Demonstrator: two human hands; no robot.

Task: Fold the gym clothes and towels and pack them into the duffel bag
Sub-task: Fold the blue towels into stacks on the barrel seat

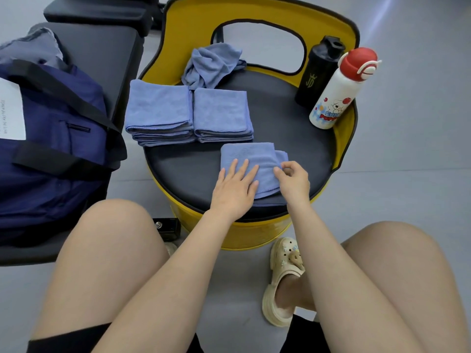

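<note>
Blue towel (251, 164) pressed flat by left hand (235, 186) on yellow barrel seat (293, 154), edge pinched by right hand (293, 180), two folded stacks (188, 114) beside navy duffel bag (53, 138)

— Any markings, upper right of the frame?
— Black bottle (319, 72): gold "JD" monogram. White bottle (336, 93): cartoon bear, lettering only partly legible.
— Left edge?
— White sheet (11, 110) on duffel bag (56, 138): handwriting, unreadable.

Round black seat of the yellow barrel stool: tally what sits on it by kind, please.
Stacks of folded blue microfibre towels: 2
Blue towel under the hands: 1
Crumpled blue cloth: 1
Bottles: 2, black shaker bottle, white bottle with red cap
Total: 6
</note>
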